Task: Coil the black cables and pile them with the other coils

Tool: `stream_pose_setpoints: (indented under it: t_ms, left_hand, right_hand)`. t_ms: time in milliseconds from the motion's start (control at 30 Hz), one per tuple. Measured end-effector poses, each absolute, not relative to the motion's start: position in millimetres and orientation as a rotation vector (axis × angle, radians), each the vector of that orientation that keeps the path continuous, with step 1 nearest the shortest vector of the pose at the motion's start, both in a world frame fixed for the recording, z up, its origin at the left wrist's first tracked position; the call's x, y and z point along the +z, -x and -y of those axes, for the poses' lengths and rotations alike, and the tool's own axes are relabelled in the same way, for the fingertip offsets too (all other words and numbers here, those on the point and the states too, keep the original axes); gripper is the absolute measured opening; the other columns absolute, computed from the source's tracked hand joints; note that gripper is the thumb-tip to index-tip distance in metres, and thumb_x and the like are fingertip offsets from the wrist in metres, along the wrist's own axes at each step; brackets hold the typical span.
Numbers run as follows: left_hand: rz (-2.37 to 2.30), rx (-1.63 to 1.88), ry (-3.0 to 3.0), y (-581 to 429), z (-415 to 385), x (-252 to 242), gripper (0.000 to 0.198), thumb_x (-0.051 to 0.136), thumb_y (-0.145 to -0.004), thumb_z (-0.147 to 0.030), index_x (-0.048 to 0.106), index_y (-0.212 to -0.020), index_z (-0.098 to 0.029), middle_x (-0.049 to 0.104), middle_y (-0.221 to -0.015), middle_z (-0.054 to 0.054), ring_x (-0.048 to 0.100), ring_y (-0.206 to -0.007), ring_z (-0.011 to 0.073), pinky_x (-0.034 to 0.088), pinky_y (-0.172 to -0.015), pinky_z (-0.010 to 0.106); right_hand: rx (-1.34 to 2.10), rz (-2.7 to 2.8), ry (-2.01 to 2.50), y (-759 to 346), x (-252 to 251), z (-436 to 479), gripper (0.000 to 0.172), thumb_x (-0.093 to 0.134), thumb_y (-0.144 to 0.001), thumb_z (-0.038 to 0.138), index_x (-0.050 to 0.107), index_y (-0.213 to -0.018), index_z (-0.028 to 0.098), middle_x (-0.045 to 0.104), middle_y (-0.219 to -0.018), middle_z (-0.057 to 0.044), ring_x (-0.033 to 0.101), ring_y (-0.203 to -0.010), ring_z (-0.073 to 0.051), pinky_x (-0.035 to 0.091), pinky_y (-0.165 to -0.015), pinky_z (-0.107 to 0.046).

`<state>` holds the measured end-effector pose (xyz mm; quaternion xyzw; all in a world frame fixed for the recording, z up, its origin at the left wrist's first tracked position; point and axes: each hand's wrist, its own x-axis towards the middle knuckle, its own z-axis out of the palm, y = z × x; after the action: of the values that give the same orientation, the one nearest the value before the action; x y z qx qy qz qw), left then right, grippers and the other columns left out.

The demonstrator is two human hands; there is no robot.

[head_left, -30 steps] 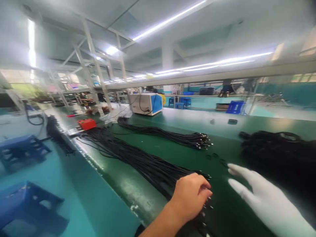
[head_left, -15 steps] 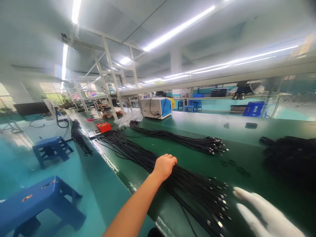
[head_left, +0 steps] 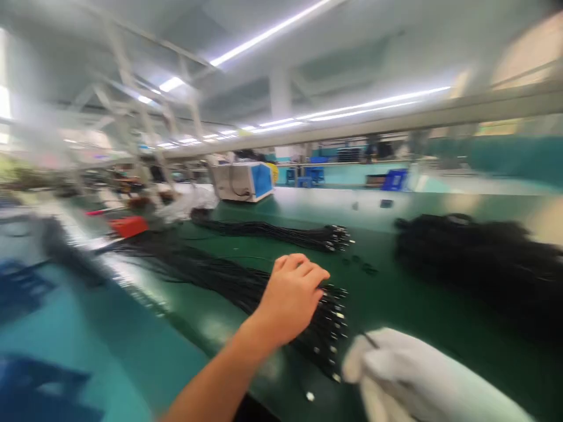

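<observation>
A long bundle of black cables (head_left: 237, 287) lies along the green bench, its many small metal-tipped ends fanned out toward me. Over that bundle, close to the tips, is my bare left hand (head_left: 292, 293), palm down with its fingers loosely bent and somewhat apart; nothing shows in it. My right hand (head_left: 396, 369), in a white glove, is at the lower right beside the cable ends. Its fingers are curled, and a thin black cable (head_left: 370, 340) pokes out between them. Motion blur hides the details of that grip.
A second cable bundle (head_left: 281, 231) lies farther back. To the right is a big dark heap (head_left: 470, 252). A white-and-blue machine (head_left: 241, 181) and a red box (head_left: 128, 226) stand on the bench (head_left: 373, 305). Blue stools (head_left: 44, 390) are on the floor at left.
The view has turned right. My left hand has slid along the bundle toward the metal tips and loosened. My right hand, with fingers spread before, has curled round a thin black cable.
</observation>
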<state>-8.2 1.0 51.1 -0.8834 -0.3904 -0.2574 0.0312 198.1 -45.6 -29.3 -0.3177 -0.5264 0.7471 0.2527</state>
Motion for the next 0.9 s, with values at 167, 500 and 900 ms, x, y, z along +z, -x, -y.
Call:
stream_pose_setpoints:
  t_ms: [167, 500, 900]
  left_hand:
    - [1.059, -0.49, 3.302, -18, 1, 47, 0.011, 0.055, -0.086, -0.018, 0.064, -0.082, -0.023, 0.065, -0.08, -0.005, 0.055, -0.08, 0.0118, 0.033, -0.085, 0.029]
    - [1.001, -0.661, 3.313, -45, -17, 33, 0.023, 0.044, -0.09, -0.021, 0.067, -0.092, -0.027, 0.066, -0.086, -0.001, 0.056, -0.084, 0.014, 0.04, -0.081, 0.026]
    - [0.777, -0.776, 2.713, -9, -5, 1, 0.024, 0.044, -0.086, -0.024, 0.066, -0.086, -0.032, 0.07, -0.073, -0.002, 0.064, -0.059, 0.0147, 0.05, -0.054, 0.022]
  right_hand:
    - [2.523, 0.894, 0.292, -182, -44, 28, 0.043, 0.04, -0.073, 0.034, 0.055, -0.099, 0.004, 0.068, -0.069, -0.018, 0.064, -0.048, -0.02, 0.042, -0.035, -0.02]
    - [2.402, 0.851, 0.161, -189, -45, 34, 0.041, 0.056, -0.07, 0.039, 0.059, -0.086, 0.001, 0.066, -0.061, -0.015, 0.062, -0.046, -0.018, 0.053, -0.055, -0.034]
    - [1.626, 0.633, -0.014, -290, 28, 21, 0.02, 0.046, -0.091, 0.031, 0.057, -0.105, 0.024, 0.066, -0.082, 0.005, 0.064, -0.078, -0.01, 0.05, -0.075, -0.027]
